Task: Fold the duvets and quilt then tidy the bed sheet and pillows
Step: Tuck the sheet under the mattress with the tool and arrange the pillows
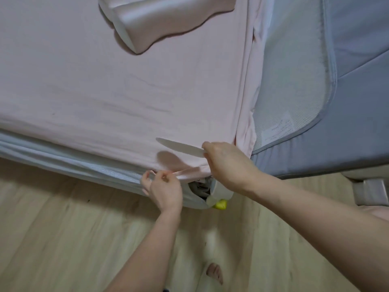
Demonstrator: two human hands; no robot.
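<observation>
A pink bed sheet (109,85) covers the mattress, smooth but for a few creases. At the bed's near right corner my left hand (163,187) pinches the sheet's pulled-out pink hem against the mattress side. My right hand (226,165) grips a flat white paddle-shaped tool (179,146) that lies across the sheet at the corner. A pink pillow (166,20) lies on the sheet at the top of the view, one end raised.
A grey mattress pad (69,159) shows under the pink sheet along the near edge. A second bed with grey-blue bedding (347,102) adjoins on the right. A yellow object (220,204) sits under the corner. Wooden floor (63,239) and my bare foot (214,272) lie below.
</observation>
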